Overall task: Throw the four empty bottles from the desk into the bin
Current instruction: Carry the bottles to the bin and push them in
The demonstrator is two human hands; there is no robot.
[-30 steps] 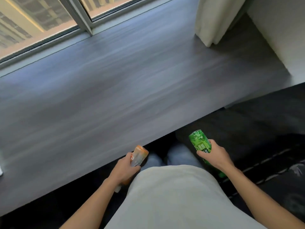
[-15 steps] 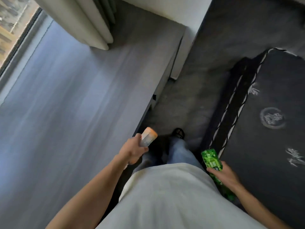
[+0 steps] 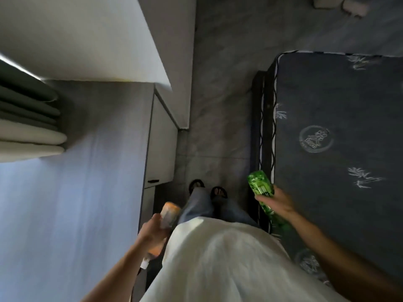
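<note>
A grey desk (image 3: 72,192) fills the left of the frame, with pale folded curtains (image 3: 30,131) hanging over its far end and a white drawer unit (image 3: 162,144) along its right edge. Just beside that edge, the person's left arm reaches forward from the bottom of the frame, bare to the wrist. The left hand (image 3: 152,233) is wrapped around the middle of an orange bottle (image 3: 168,216), fingers closed about it; the bottle tilts forward, its base pointing up and away past the thumb and its neck end showing below the hand, close to the white shirt (image 3: 218,264). The picture is motion-blurred here, so the finger placing is unclear. At centre, blue trousers (image 3: 198,203) and dark sandals (image 3: 219,192) stand on a grey marbled floor (image 3: 222,105). To the right, the right arm angles in from the lower corner, elbow out, wrist bent inward. The right hand (image 3: 278,200) clasps a green bottle (image 3: 260,186) around its body, thumb across the label; the bottle's base rises above and left of the knuckles, while its neck slants down under the palm. Behind it lies a dark mattress (image 3: 340,105) with pale printed emblems.
</note>
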